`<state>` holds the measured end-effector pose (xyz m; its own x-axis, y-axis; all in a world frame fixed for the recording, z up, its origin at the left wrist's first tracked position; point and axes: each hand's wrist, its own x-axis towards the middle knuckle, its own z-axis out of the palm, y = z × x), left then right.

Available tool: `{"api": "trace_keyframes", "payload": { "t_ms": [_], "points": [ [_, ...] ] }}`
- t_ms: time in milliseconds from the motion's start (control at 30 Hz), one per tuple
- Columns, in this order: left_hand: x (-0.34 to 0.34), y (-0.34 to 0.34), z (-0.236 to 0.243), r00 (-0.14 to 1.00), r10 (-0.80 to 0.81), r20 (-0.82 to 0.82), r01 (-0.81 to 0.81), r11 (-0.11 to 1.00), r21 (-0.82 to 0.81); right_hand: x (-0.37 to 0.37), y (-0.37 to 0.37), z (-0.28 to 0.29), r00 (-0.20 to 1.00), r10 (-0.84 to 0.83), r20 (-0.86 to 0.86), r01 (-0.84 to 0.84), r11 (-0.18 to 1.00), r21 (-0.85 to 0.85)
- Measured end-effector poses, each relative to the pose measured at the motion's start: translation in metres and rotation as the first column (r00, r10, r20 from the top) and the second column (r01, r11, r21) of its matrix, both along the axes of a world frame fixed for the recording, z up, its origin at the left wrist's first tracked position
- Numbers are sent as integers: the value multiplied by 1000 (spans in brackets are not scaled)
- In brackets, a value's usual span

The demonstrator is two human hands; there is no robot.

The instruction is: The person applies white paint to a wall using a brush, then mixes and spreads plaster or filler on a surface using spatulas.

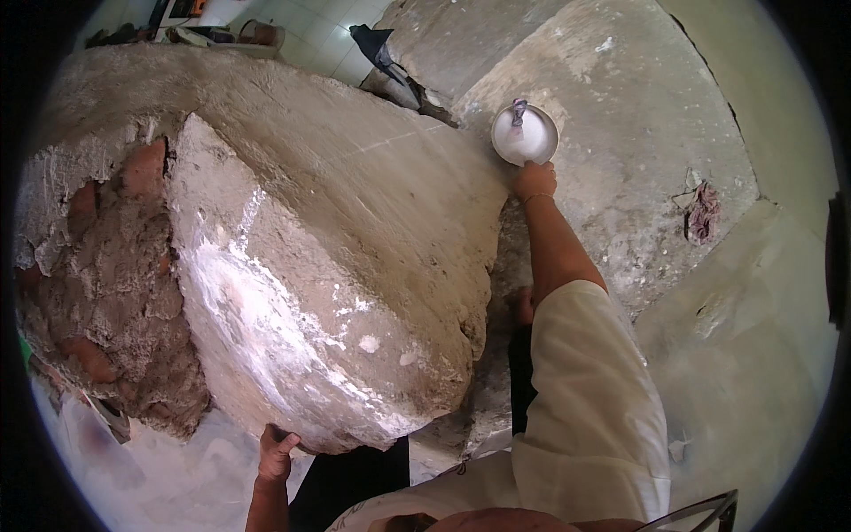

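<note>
At the far right my right hand [535,180] is closed on the near rim of a round bowl [553,142]. White material [530,137] fills much of the bowl, and a brush [519,110] stands in it with its handle toward the far rim. I cannot tell whether the bowl rests on the floor below. At the near left my left hand [277,452] grips the lower edge of a large plastered masonry block [390,213], its thumb on the surface and its other fingers partly hidden. White smears [253,288] spread over the block's near face.
Broken masonry with exposed red brick [89,355] lies left of the block. A crumpled rag [703,213] is on the rough concrete floor [612,177] at right. Black cloth [376,46] hangs at the block's far edge. A bare foot [525,306] shows beside the block.
</note>
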<state>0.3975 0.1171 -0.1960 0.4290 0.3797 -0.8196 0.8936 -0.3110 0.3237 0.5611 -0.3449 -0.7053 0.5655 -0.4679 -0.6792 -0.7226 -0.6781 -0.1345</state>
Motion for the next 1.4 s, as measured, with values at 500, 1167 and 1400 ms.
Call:
{"api": "trace_keyframes", "payload": {
  "t_ms": [500, 1167, 1400],
  "points": [
    [14, -19, 1, 999, -51, 2, 50, 990, 135, -33, -83, 90, 881, 134, 455, -88, 989, -121],
    [15, -7, -8, 885, 76, -460, 143, 894, 424, -63, 17, 708, 518, 255, 817, -401, 915, -31],
    [-14, 25, -10, 964, -45, -262, 122, 950, 289, -63, 125, 633, 331, 366, 870, -628, 774, -87]
  ]
}}
